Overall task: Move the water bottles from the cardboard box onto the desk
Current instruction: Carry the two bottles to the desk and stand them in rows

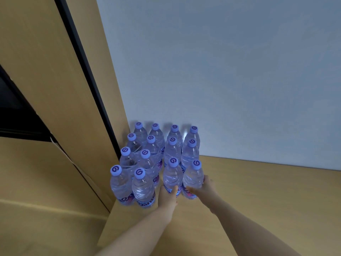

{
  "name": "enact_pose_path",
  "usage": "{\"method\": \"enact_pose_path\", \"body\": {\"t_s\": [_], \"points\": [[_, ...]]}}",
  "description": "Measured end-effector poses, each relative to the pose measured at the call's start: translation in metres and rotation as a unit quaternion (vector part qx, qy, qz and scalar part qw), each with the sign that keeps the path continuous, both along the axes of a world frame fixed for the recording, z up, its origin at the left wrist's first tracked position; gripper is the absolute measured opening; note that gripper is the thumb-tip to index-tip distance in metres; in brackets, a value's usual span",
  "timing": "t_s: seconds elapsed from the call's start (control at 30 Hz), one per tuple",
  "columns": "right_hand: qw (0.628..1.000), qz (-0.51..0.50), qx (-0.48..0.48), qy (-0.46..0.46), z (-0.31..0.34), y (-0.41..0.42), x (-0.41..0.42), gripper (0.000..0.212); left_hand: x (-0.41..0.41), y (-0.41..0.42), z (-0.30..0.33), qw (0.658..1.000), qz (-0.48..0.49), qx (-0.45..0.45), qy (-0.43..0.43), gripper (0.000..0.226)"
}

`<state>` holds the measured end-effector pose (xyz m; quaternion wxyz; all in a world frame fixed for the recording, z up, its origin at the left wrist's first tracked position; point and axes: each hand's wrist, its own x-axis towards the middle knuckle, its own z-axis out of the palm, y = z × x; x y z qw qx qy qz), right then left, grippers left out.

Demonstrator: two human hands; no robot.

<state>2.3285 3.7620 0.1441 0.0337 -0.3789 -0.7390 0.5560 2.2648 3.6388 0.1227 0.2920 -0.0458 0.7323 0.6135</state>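
Fourteen clear water bottles (156, 159) with pale purple caps stand upright on the wooden worktop (258, 200), packed in four rows in the corner against the white wall. The two nearest on the right, one bottle (172, 177) and its neighbour (193, 177), stand side by side, touching.

The scene is dim, with a cool bluish cast over the pale grey wall (221, 71). Soft shadows fall on that wall just behind the clear plastic water bottles with purple caps (156, 156), so light comes from the camera's side. Small highlights glint on the bottles. Straight edges left of the bottles lean and bow from wide-angle distortion. The whole picture is slightly soft.
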Motion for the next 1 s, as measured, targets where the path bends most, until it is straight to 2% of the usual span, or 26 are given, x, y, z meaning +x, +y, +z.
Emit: {"method": "enact_pose_path", "body": {"t_s": [0.37,0.77,0.9,1.0], "points": [[1.000,-0.021,0.008,0.000,0.000,-0.013,-0.020,0.056,-0.024,0.004,-0.002,0.997,0.032,-0.062,0.025,0.040],[1.000,-0.009,0.011,-0.009,0.005,-0.014,-0.023,0.057,-0.029,0.000,0.000,0.995,-0.008,-0.095,0.008,0.053],[0.999,-0.003,0.012,-0.029,0.008,-0.016,-0.023,0.063,-0.023,-0.007,0.008,0.984,-0.067,-0.142,0.083,0.040],[0.998,0.009,0.024,-0.064,0.009,-0.017,-0.023,0.059,-0.017,-0.015,0.011,0.973,-0.111,-0.163,0.124,0.033]]}}
